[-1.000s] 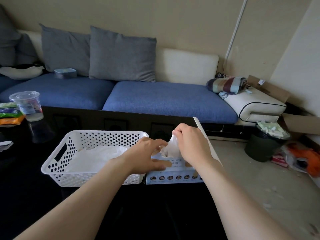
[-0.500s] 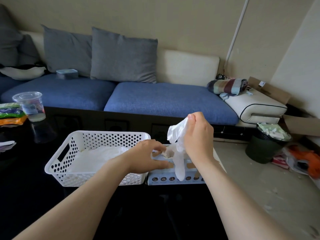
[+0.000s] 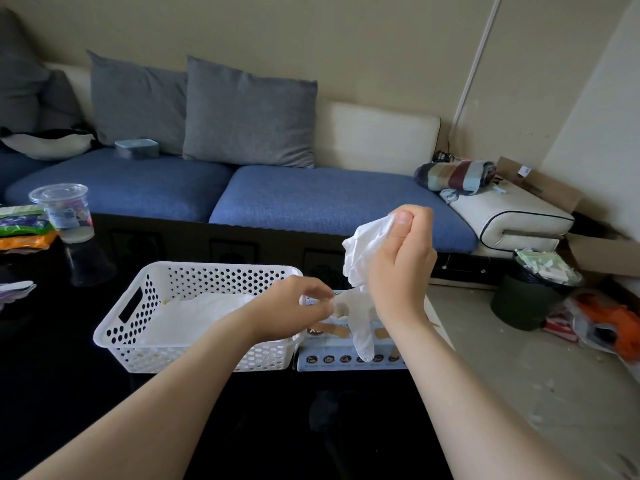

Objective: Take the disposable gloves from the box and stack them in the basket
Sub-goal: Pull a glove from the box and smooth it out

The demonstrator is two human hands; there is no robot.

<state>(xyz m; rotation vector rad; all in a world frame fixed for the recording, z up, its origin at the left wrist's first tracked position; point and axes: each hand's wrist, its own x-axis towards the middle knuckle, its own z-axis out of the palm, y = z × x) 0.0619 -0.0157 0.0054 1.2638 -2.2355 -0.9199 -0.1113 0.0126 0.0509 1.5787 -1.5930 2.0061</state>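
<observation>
Above glove box (image 3: 346, 359): right hand (image 3: 401, 268) raised, pinching white glove (image 3: 363, 251); left hand (image 3: 294, 308) half-curled at box opening, grip cannot tell.

Basket (image 3: 221, 269) sits on the worktop (image 3: 69, 393), glove box (image 3: 346, 359) just beside it on the right. A pile of gloves (image 3: 194, 310) lies in the basket. The left hand (image 3: 294, 306) is over the box's left end, the right hand (image 3: 401, 265) above the box, a glove (image 3: 363, 251) hanging from it. The cup (image 3: 64, 211) stands far left, the sofa (image 3: 311, 199) is behind, and the bin (image 3: 533, 299) is on the floor to the right.
</observation>
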